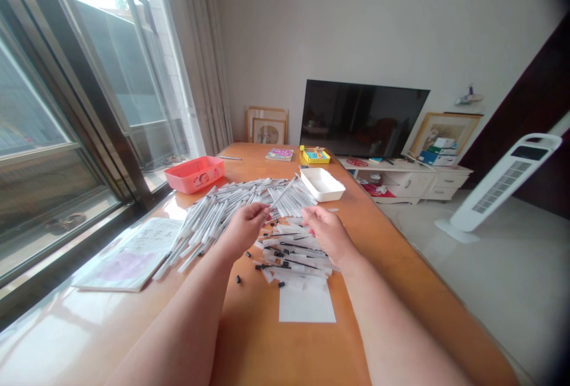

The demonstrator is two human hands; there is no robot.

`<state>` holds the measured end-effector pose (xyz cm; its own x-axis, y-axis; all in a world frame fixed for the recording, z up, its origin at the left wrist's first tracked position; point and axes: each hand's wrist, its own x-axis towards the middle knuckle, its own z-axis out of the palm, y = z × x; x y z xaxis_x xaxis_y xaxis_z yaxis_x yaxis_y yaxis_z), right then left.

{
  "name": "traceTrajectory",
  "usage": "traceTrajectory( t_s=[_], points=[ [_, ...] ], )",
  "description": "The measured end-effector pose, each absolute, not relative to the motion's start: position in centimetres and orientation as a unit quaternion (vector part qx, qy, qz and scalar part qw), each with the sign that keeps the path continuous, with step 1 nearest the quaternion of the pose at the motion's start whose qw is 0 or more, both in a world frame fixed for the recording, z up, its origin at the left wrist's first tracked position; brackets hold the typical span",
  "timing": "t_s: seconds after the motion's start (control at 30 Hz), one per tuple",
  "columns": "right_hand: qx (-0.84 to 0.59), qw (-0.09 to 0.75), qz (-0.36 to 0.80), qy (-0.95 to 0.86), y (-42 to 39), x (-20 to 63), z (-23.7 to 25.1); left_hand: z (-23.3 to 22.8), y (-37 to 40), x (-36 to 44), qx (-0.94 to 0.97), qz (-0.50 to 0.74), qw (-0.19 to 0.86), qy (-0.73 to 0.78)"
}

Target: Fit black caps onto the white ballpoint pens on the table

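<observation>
My left hand [247,228] is closed in a pinch. A pale pen barrel [285,193] slants up and right from its fingertips and appears to be held there. My right hand [328,233] is also pinched, a short way to the right; what its fingers hold, if anything, is too small to tell. Behind both hands lies a wide pile of whitish pens [222,211]. Nearer, between my forearms, are scattered clear pen parts and thin black pieces [296,249]. Small black caps [238,279] lie loose on the wood. A white paper sheet [307,306] is partly under the scattered parts.
A red plastic basket [193,175] stands at the table's back left, a white tray [323,185] behind my right hand. A booklet [124,255] lies left by the window. Farther back are a colourful book [279,154] and a yellow box [314,155]. The wooden table's edge [427,267] runs along the right.
</observation>
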<state>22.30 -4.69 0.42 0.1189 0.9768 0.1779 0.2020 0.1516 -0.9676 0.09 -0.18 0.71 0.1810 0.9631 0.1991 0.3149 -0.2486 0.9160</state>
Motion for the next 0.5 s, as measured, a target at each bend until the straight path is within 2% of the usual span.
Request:
traceTrajectory(
  t_s=[0.13, 0.23, 0.3, 0.43, 0.5],
  points=[
    [-0.448, 0.562, 0.493, -0.491, -5.2, 21.2, 0.8, 1.5, -2.5, 2.3, 0.703, 0.346, 0.498, 0.372],
    [-0.414, 0.603, 0.522, -0.439, -5.0, 21.0, 0.7, 1.7, -3.3, 3.0, 0.707, 0.336, 0.509, 0.357],
    [-0.406, 0.626, 0.528, -0.405, -4.8, 21.1, 0.6, 1.5, -3.4, 3.3, 0.725, 0.354, 0.452, 0.380],
    [-0.405, 0.653, 0.534, -0.353, -4.5, 21.2, 0.5, 1.2, -3.3, 3.7, 0.804, 0.360, 0.222, 0.417],
    [-0.405, 0.661, 0.536, -0.333, -4.5, 21.2, 0.5, 1.4, -3.4, 3.9, 0.834, 0.353, 0.142, 0.400]
  ],
)
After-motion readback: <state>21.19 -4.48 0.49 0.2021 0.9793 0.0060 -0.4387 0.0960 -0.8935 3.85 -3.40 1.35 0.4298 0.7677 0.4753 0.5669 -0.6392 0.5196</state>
